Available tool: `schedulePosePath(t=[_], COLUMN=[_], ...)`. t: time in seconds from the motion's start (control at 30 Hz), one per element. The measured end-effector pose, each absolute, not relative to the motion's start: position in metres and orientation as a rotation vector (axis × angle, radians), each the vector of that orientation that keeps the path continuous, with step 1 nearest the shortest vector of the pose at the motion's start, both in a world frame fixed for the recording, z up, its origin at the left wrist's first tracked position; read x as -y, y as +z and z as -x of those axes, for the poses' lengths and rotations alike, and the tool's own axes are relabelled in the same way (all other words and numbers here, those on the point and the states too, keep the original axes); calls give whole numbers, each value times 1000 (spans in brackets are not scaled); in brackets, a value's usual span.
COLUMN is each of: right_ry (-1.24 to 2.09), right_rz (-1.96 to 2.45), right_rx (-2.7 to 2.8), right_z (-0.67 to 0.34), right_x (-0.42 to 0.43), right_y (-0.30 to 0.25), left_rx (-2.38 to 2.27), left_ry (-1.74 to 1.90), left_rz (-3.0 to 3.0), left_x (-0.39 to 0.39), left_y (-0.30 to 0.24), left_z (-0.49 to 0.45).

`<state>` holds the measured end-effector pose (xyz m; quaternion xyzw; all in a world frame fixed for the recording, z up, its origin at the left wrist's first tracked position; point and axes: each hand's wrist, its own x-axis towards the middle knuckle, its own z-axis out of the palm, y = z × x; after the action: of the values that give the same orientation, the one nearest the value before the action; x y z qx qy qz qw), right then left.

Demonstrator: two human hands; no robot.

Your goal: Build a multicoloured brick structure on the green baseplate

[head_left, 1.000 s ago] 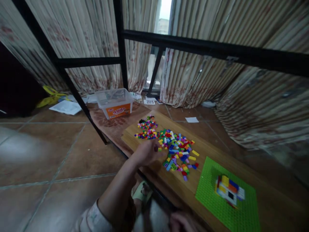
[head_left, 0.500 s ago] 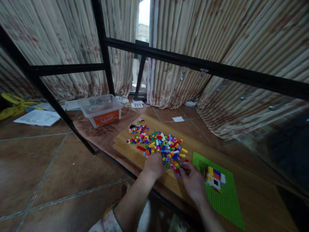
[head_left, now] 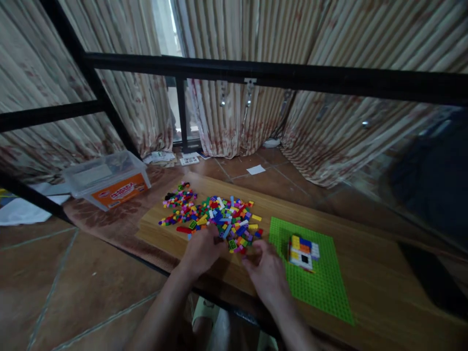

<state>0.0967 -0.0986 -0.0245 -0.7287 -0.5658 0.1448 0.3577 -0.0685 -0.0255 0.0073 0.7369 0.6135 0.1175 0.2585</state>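
Note:
A heap of small multicoloured toy bricks (head_left: 234, 214) spreads over a wooden board. At the heap's near edge is my left hand (head_left: 203, 248), its fingers curled; whatever they may hold is hidden. My right hand (head_left: 266, 270) is at the heap's right front edge, thumb and fingers apart, with no brick visible between them. To its right lies a green baseplate (head_left: 321, 287). A small brick build (head_left: 303, 253) in white, yellow, orange and blue, with a black square, sits on this plate.
The wooden board (head_left: 369, 273) rests on a brown cloth (head_left: 91, 222). A clear plastic box (head_left: 109, 178) with an orange label stands at the left. Black metal bars (head_left: 219, 68) cross in front of the curtains. A dark flat object (head_left: 431, 278) lies at the right.
The view has turned to the right, so the bricks and baseplate appear further left. My left hand has drawn back a little from the heap, and my right hand's fingers are further apart.

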Motion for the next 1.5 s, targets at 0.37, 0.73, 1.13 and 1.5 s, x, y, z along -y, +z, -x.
schedulePosePath(t=[0.37,0.73,1.13,1.5], right_ry=[453,360,480,517], right_rz=[1779,1744,1647,1656], right_rx=[1354,1298,1448,1718], right_z=[-91,-109,-106,-95], right_x=[74,80,77,78], right_y=[-35,-29,-27,-33], left_rx=[-1607,-1565,-1587,-1556], left_ry=[295,300,353,307], left_rz=[-2135,-2112,-2085,-2073], left_x=[29,24,20,21], left_y=[6,4,2,7], left_z=[44,49,63,67])
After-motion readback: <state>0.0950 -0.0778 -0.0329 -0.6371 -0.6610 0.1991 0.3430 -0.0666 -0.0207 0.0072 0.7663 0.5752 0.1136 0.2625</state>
